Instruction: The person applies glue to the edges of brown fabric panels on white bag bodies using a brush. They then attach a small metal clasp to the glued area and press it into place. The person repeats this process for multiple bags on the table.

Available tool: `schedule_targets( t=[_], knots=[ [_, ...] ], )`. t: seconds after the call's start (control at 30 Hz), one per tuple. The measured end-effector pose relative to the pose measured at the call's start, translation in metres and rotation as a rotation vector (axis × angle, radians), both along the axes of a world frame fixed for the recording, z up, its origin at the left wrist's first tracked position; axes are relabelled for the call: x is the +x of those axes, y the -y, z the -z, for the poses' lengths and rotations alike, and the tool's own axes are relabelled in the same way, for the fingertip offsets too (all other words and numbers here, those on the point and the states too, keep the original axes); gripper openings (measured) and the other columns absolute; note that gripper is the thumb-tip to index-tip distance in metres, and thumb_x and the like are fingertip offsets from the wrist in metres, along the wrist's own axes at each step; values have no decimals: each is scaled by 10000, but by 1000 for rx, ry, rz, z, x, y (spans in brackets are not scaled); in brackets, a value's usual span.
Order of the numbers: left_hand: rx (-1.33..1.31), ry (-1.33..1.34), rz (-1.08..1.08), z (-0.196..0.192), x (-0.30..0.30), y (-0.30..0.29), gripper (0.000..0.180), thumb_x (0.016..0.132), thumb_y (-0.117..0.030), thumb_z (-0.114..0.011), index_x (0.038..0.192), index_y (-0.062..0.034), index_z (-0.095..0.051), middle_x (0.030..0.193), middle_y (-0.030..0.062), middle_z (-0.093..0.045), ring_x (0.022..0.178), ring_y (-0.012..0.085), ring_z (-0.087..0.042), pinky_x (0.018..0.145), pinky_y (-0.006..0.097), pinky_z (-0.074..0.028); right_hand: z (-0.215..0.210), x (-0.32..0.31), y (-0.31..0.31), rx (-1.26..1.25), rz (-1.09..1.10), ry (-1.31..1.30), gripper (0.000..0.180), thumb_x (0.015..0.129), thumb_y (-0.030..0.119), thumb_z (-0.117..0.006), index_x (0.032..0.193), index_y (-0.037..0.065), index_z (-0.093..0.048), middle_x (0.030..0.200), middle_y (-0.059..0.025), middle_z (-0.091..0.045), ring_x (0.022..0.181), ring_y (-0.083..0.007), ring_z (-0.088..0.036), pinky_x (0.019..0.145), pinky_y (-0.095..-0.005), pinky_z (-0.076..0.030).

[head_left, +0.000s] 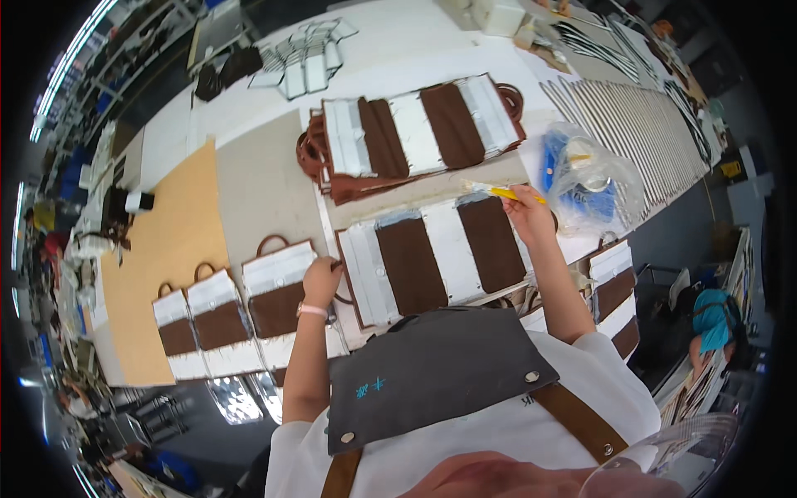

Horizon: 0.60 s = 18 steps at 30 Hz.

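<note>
In front of me lies a flat bag panel, white with two dark brown patches and a reddish-brown edge. My right hand is closed around a yellow-handled brush, whose pale bristles point left over the panel's far edge. My left hand is closed at the panel's left edge, with its fingertips on the border. Just beyond sits a stack of similar brown and white panels with looped handles at both ends.
Several smaller brown and white pieces with loops lie to the left, beside a tan sheet. At right, clear plastic covers a blue item. Rows of thin strips and wire-like frames occupy the far table.
</note>
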<state>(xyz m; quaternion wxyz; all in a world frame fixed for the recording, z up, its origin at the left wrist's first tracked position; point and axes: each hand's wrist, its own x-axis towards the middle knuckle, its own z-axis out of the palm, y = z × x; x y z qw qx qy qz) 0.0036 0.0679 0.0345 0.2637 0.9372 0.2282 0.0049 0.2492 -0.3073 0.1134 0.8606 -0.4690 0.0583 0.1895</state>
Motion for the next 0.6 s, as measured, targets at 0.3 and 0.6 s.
schedule_targets(
  t=[0.3, 0.6],
  knots=[
    [-254, 15, 494, -279, 86, 88, 253, 847, -250, -621, 832, 2, -604, 677, 96, -559, 629, 205, -513, 590, 324, -414, -108, -18, 122, 240, 456, 338, 134, 885, 96, -565, 955, -18, -561, 879, -109, -603, 743, -194, -586, 698, -304, -504],
    [-960, 188, 506, -424, 196, 100, 278, 901, -310, -569, 715, -106, -540, 577, -73, -394, 502, 30, -305, 437, 179, -246, -162, -83, 197, 439, 710, 677, 214, 924, 93, -506, 1021, -90, -562, 928, -159, -594, 815, -215, -578, 742, -296, -485]
  ],
)
